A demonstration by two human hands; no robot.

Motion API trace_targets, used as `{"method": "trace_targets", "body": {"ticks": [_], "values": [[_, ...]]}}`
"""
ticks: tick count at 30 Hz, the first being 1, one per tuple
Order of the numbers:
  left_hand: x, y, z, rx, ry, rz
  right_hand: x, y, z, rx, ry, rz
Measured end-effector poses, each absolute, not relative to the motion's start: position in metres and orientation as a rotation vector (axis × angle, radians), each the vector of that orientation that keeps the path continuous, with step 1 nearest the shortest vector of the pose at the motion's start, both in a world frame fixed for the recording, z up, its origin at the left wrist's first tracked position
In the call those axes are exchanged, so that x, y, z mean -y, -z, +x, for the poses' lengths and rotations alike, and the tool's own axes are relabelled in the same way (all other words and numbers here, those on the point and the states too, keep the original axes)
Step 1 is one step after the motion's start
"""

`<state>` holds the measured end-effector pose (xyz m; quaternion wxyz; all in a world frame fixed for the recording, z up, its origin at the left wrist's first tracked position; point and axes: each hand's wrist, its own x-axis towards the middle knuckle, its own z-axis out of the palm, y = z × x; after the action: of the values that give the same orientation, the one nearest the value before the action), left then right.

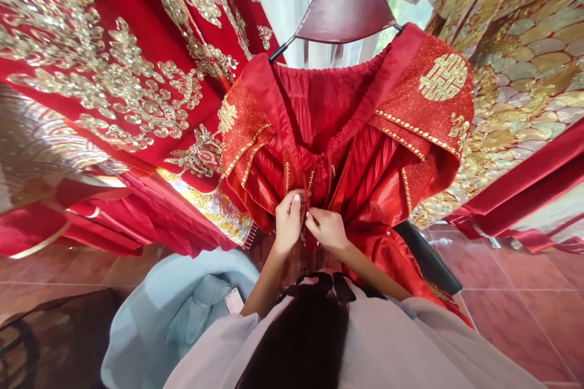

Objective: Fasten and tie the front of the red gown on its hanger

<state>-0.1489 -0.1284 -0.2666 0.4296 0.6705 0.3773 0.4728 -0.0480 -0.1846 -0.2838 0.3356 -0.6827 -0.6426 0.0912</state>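
A shiny red garment (314,164) with a gathered waist, gold trim and a round gold emblem hangs from a dark red hanger (344,15). At its front middle, a thin red cord (307,194) runs down between my hands. My left hand (288,219) is closed in a pinch at the cord's left side, thumb up. Close beside it, my right hand (327,228) is closed too, its fingertips pinching the cord. The cord's lower part is hard to make out behind my fingers.
Red cloth with gold beading (128,79) hangs on the left, and a gold scale-patterned garment (524,73) on the right. A pale blue chair (137,310) holding folded cloth stands at lower left. Reddish floor tiles (515,316) show at lower right.
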Motion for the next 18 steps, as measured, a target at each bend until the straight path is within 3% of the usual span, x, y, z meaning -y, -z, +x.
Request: {"method": "trace_targets", "body": {"ticks": [5,9,12,18], "values": [[0.128,0.254,-0.143,-0.804,-1.187,1.518,0.184,0.281,-0.039,1.624,-0.346,-1.709],[0.124,0.254,-0.145,-0.875,-1.234,1.548,0.167,0.250,-0.011,1.204,-0.132,-1.666],[0.122,0.255,-0.148,-0.906,-1.245,1.561,0.151,0.237,-0.003,1.229,-0.048,-1.620],[0.117,0.253,-0.156,-0.927,-1.291,1.478,0.172,0.250,-0.016,1.392,-0.318,-1.509]]}}
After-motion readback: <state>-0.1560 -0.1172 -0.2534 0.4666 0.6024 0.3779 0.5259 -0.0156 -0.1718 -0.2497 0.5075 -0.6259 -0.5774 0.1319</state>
